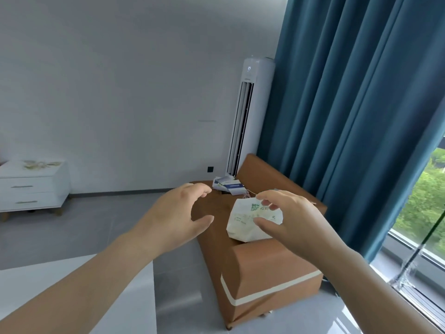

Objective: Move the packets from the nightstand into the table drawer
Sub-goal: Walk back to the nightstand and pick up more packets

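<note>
Right of centre in the frame, a white packet (250, 219) with green lettering lies on the brown sofa (265, 268), near its closer arm. Part of the print is covered by fingers, so only a few letters can be read. The right hand (289, 218) is over the packet's right side, index finger curved above its top edge and thumb across its lower face, with a gap between them; whether they actually pinch it cannot be told. The left hand (179, 213) hovers just left of it above the seat, fingers spread and loosely bent, holding nothing.

Behind the packet, at the sofa's far end, sits a loose pile of papers (227, 185), their print too small to read. A white tower air conditioner (250, 112) stands behind them against the wall, beside a blue curtain (356, 104) cut off by the upper right edge. At far left, a white drawer cabinet (33, 189) carries some pale items (39, 164) too blurred to identify. The left forearm hides part of a white surface (134, 297) at lower left.
</note>
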Demonstrator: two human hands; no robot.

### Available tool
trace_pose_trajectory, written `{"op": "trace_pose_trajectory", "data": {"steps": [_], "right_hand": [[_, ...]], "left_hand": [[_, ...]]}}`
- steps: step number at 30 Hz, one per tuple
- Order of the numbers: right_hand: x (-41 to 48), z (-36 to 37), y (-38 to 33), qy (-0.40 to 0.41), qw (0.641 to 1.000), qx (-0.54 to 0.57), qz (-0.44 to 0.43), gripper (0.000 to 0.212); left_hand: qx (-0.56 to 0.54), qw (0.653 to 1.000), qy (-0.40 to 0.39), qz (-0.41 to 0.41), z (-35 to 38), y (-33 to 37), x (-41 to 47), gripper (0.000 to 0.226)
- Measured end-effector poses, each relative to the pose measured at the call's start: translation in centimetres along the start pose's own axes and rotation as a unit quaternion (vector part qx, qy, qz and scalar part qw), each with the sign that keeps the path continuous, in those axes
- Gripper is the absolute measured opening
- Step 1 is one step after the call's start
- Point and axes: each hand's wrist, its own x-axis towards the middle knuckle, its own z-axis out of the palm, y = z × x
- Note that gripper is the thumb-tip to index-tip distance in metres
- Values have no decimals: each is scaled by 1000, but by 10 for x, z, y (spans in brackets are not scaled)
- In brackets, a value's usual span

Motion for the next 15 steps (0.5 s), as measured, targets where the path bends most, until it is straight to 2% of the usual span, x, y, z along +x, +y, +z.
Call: {"op": "trace_pose_trajectory", "data": {"steps": [15], "right_hand": [[263, 107, 46, -70, 996, 23, -53, 46]], "left_hand": [[2, 997, -3, -82, 63, -161, 191, 51]]}}
